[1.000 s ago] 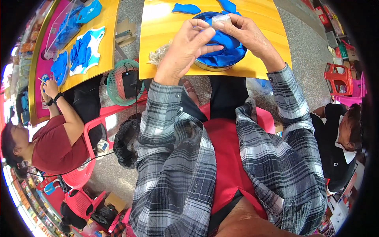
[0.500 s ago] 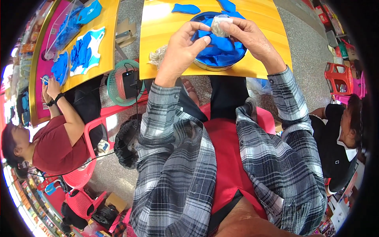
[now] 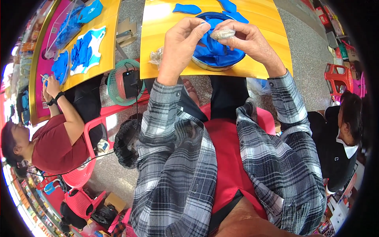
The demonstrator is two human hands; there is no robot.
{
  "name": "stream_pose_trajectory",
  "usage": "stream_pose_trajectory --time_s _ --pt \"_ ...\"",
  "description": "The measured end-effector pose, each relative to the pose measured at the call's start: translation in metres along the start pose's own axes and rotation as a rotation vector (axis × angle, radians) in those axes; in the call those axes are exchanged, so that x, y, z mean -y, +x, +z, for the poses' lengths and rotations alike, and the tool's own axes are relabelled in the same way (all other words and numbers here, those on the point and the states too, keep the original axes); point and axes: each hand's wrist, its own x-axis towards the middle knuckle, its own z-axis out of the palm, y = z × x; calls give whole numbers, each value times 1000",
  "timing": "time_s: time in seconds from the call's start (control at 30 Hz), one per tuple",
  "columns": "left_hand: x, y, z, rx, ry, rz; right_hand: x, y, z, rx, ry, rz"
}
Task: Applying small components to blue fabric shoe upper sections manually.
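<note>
Over a round tin filled with blue cloth pieces, both my hands are raised with the fingertips facing each other. Between the thumb and fingers of my right hand is a small clear plastic bag with grey-brown contents. My left hand is closed in a pinch, thumb against forefinger, a short gap from the bag. Whatever lies in that pinch is too small to make out. Beside my left wrist, a crumpled clear bag with brownish contents rests on the yellow table.
Loose blue cloth pieces lie on the far side of the table. At the left, a person in a dark red shirt works at another table. A green basket stands between the tables. Another person sits at the right.
My hands have drawn slightly apart. The small bag has turned from upright to lying sideways in my right hand, and my left fingers have closed into a pinch.
</note>
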Motion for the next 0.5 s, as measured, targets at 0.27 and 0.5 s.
stream_pose_trajectory --time_s 0.27,0.5 --pt "6 -3 17 -477 567 583 -2 0 7 -199 -21 76" --pt "6 -12 35 -232 444 134 -12 -2 12 -280 107 33"
